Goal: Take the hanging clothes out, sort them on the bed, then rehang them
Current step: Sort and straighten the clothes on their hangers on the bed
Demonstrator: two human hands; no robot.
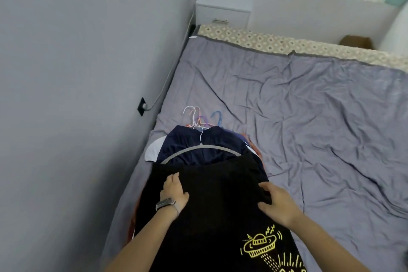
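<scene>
Bed (309, 106): covered by a wrinkled grey-blue sheet; a strip of patterned mattress shows along the far edge. It stands against a grey wall on the left.

Pile of clothes (205, 152): lies on the near left part of the bed, close to the wall. Topmost is a black T-shirt (212, 216) with a yellow UFO print near its lower end. Under it lies a navy garment (187, 146), with white and orange fabric showing at the pile's edges.

Grey hanger (199, 149): curved bar lying across the navy garment, partly tucked under the black T-shirt's top edge. Further hanger hooks (198, 117), white, pink, purple and blue, stick out beyond the pile's far end.

Left hand (173, 190): watch on the wrist; rests on the T-shirt near its top left, fingers curled into the cloth.

Right hand (277, 203): grips a bunched fold at the T-shirt's right edge between thumb and fingers.

White nightstand (223, 6): beyond the bed's far left corner. A cable runs down the wall to a dark socket (141, 106).
</scene>
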